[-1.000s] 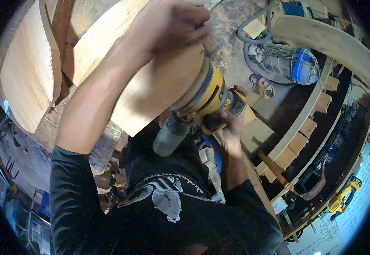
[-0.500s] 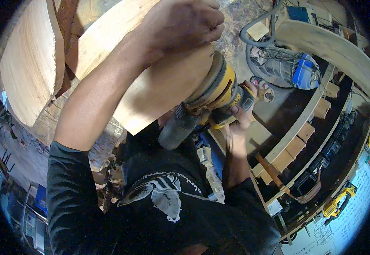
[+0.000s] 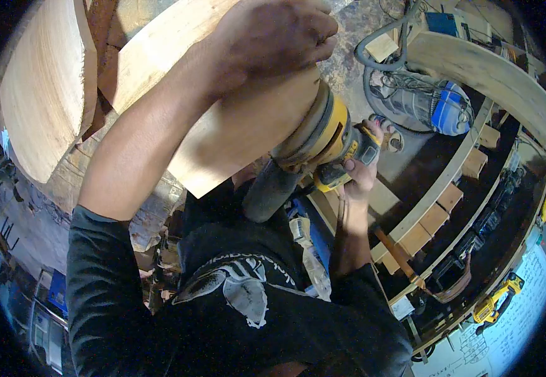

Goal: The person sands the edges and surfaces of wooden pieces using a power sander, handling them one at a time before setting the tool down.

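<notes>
My right hand point(image 3: 367, 154) is wrapped around a yellow and black power sander point(image 3: 335, 135). Its round pad end presses against the right-hand edge of a pale wooden board point(image 3: 248, 132), and a dark dust canister point(image 3: 270, 191) sticks out toward my body. Across the board reaches my left arm. At the board's far end, my left hand point(image 3: 279, 38) is closed with curled fingers, seemingly gripping the board; the fingertips and their contact are hidden.
Other curved pale boards point(image 3: 47, 94) lie on the worn bench at left. A shop vacuum point(image 3: 423, 100) with a grey hose point(image 3: 370, 47) stands on the floor beyond. At right, a curved wooden frame point(image 3: 436, 217) has blocks along it. A yellow cordless tool point(image 3: 499, 298) lies near written sheets.
The sander and my right hand have shifted slightly to the right along the board's edge. My left hand has also moved a little to the right.
</notes>
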Demonstrator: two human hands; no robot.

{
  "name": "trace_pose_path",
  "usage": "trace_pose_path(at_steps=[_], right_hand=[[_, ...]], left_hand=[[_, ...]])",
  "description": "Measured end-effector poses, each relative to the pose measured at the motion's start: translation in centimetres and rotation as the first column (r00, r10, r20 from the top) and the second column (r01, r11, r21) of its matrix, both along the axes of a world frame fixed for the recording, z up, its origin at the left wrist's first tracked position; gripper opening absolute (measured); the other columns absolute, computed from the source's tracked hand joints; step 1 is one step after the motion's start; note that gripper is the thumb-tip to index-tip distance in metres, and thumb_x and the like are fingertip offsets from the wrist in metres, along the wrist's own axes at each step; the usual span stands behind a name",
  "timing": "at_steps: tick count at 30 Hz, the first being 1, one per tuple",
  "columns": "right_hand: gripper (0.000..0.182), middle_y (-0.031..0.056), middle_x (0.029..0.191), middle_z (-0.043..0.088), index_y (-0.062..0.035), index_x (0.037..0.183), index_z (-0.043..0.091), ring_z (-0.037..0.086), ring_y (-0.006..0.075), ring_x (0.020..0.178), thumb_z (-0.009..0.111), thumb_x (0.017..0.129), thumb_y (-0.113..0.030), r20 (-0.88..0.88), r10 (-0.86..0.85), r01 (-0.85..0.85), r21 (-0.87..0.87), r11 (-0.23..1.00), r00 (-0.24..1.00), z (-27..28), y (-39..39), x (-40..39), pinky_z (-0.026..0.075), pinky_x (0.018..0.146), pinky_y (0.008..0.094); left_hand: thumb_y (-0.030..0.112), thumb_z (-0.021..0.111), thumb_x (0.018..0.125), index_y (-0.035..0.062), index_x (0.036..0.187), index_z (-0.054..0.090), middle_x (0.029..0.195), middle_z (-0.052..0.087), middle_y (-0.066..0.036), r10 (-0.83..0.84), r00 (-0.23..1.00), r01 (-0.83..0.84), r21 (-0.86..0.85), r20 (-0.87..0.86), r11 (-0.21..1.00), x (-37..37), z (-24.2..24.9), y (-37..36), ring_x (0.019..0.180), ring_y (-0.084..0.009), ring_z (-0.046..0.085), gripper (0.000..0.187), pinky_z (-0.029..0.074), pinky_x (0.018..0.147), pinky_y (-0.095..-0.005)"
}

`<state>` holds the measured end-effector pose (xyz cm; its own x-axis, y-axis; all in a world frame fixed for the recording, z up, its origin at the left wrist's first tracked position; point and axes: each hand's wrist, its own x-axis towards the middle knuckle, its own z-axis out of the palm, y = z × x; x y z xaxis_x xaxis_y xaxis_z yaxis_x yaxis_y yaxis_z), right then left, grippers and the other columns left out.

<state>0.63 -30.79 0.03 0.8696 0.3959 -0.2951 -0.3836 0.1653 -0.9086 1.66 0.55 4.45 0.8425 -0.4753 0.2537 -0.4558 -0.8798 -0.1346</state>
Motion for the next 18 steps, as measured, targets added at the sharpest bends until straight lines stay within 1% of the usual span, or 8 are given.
trace_pose_path(at_steps=[4, 7, 9, 10, 11, 14, 17, 18], right_hand=[[0.087, 0.0104, 0.124, 0.056, -0.0077, 0.143, 0.041, 0.061, 0.0287, 0.117, 0.081, 0.066, -0.010, -0.053, -0.026, 0.030, 0.087, 0.996, 0.998, 0.1, -0.3, -1.2, 0.053, 0.100, 0.0406], [0.084, 0.0106, 0.125, 0.056, -0.0084, 0.142, 0.041, 0.061, 0.0280, 0.116, 0.074, 0.065, -0.004, -0.018, -0.029, 0.029, -0.027, 0.999, 0.999, 0.1, -0.4, -2.4, 0.052, 0.101, 0.0407], [0.083, 0.0104, 0.127, 0.055, -0.0090, 0.141, 0.041, 0.059, 0.0273, 0.119, 0.069, 0.064, -0.001, 0.019, -0.040, 0.043, -0.226, 0.973, 0.999, 0.0, -0.6, -3.6, 0.051, 0.104, 0.0406], [0.085, 0.0098, 0.128, 0.054, -0.0102, 0.140, 0.040, 0.057, 0.0268, 0.122, 0.069, 0.061, -0.004, 0.009, -0.017, 0.018, -0.270, 0.963, 1.000, 1.3, 0.3, -4.2, 0.049, 0.105, 0.0410], [0.085, 0.0098, 0.128, 0.054, -0.0102, 0.140, 0.040, 0.057, 0.0268, 0.122, 0.069, 0.061, -0.004, 0.009, -0.018, 0.020, -0.268, 0.963, 1.000, 0.8, -0.1, -4.7, 0.049, 0.105, 0.0410], [0.091, 0.0123, 0.131, 0.056, -0.0105, 0.142, 0.040, 0.056, 0.0286, 0.123, 0.073, 0.058, -0.012, -0.017, -0.096, 0.089, -0.244, 0.966, 0.995, 0.7, -0.1, -6.5, 0.048, 0.107, 0.0423], [0.093, 0.0132, 0.132, 0.056, -0.0105, 0.143, 0.039, 0.057, 0.0291, 0.122, 0.074, 0.057, -0.012, -0.089, -0.137, 0.125, -0.128, 0.984, 0.987, 0.6, -0.2, -8.1, 0.048, 0.107, 0.0420], [0.095, 0.0142, 0.132, 0.056, -0.0109, 0.144, 0.039, 0.058, 0.0298, 0.122, 0.074, 0.056, -0.012, -0.099, -0.137, 0.121, -0.152, 0.981, 0.986, 0.8, -0.3, -8.2, 0.047, 0.108, 0.0423]], left_hand=[[0.023, 0.062, 0.087, 0.0127, 0.088, 0.067, 0.085, 0.060, -0.002, -0.019, 1.000, 0.019, 0.005, 0.011, 1.000, 0.4, -0.6, 0.1, 0.095, -0.0218, 0.060, 0.012, 0.047, 0.086, -0.0318], [0.022, 0.061, 0.089, 0.0118, 0.087, 0.066, 0.085, 0.060, -0.004, -0.020, 1.000, 0.020, -0.018, -0.008, 1.000, 0.8, -1.2, 0.2, 0.093, -0.0239, 0.060, 0.012, 0.049, 0.083, -0.0336], [0.021, 0.060, 0.092, 0.0109, 0.085, 0.064, 0.085, 0.059, -0.006, -0.021, 1.000, 0.021, -0.046, 0.011, 0.999, 1.0, -1.6, 0.2, 0.090, -0.0256, 0.061, 0.013, 0.050, 0.081, -0.0350], [0.022, 0.059, 0.094, 0.0093, 0.082, 0.061, 0.083, 0.058, -0.008, 0.083, 0.992, -0.106, -0.292, -0.091, 0.951, 1.3, -1.6, 0.1, 0.086, -0.0278, 0.061, 0.017, 0.051, 0.077, -0.0366], [0.022, 0.058, 0.096, 0.0078, 0.080, 0.058, 0.082, 0.057, -0.011, 0.156, 0.964, -0.246, -0.501, -0.214, 0.830, 1.5, -1.7, 0.0, 0.082, -0.0299, 0.061, 0.022, 0.052, 0.074, -0.0381], [0.023, 0.058, 0.097, 0.0055, 0.077, 0.053, 0.079, 0.053, -0.015, 0.121, 0.988, -0.154, -0.533, -0.098, 0.832, 1.5, -2.2, 0.0, 0.076, -0.0338, 0.059, 0.027, 0.052, 0.071, -0.0406], [0.023, 0.060, 0.095, 0.0059, 0.077, 0.052, 0.076, 0.051, -0.015, 0.176, 0.982, -0.183, -0.535, -0.064, 0.825, 1.4, -2.2, -0.3, 0.077, -0.0333, 0.060, 0.026, 0.051, 0.071, -0.0413], [0.023, 0.060, 0.095, 0.0059, 0.077, 0.052, 0.076, 0.051, -0.015, 0.176, 0.982, -0.183, -0.536, -0.065, 0.824, 1.2, -1.9, -0.3, 0.077, -0.0333, 0.060, 0.026, 0.051, 0.071, -0.0413]])
